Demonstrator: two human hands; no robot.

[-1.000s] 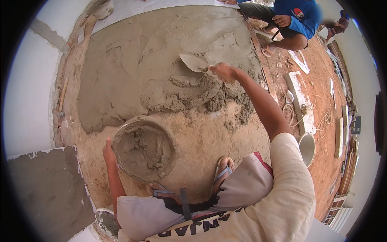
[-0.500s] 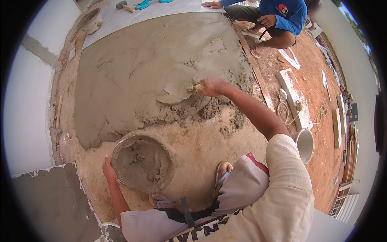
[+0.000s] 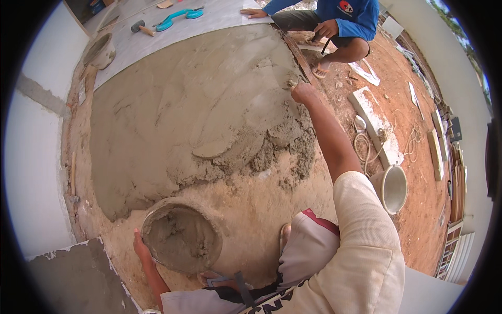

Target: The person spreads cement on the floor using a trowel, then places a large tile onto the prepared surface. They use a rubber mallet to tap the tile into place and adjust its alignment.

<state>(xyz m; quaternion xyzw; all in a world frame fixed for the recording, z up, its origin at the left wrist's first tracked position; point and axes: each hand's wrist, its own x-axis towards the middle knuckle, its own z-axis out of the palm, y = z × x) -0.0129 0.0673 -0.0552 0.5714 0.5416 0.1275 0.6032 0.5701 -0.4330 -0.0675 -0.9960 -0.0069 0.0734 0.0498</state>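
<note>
My right hand (image 3: pixel 303 92) is closed round the handle of a trowel (image 3: pixel 291 82) at the right edge of a wet mortar bed (image 3: pixel 172 99). The trowel's grey blade blends into the mortar and is hard to make out. At the lower left, a round mortar-smeared bucket (image 3: pixel 219 230) stands on the ground, with grey mortar inside. My left hand (image 3: pixel 141 246) holds it by the left side of its rim; some fingers are hidden. Rough lumps of mortar (image 3: pixel 282 138) lie along the bed's near right edge.
Across the bed a person in a blue top (image 3: pixel 355 18) squats, one hand on a pale slab (image 3: pixel 219 15). The slab bears a mallet (image 3: pixel 141 27) and a turquoise suction lifter (image 3: pixel 178 19). Another bucket (image 3: pixel 100 52) stands far left, a pale bucket (image 3: pixel 389 189) right.
My right hand has carried the trowel right and away from me, toward the bed's right edge. My left hand stays at the bucket. The whole view has shifted slightly.
</note>
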